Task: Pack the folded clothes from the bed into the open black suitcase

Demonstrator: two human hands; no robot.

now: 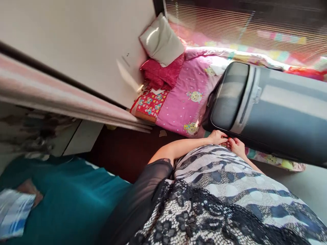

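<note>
A large grey bag, with a rounded dark end and a zipped band across it, lies on its side on the bed. Against its near lower edge, my left hand is closed, fingertips pinched together. Just to the right, my right hand is also closed in a pinch, almost touching the left. Whatever sits between the fingers is too small and hidden to make out. Part of the bag's underside is out of sight behind my hands and patterned top.
Beneath the bag is a pink cartoon-print bedspread. A white cushion and red cloth lie at the far left end, by a white wall panel. Window blinds run behind. At lower left is a person in teal with a checked cloth.
</note>
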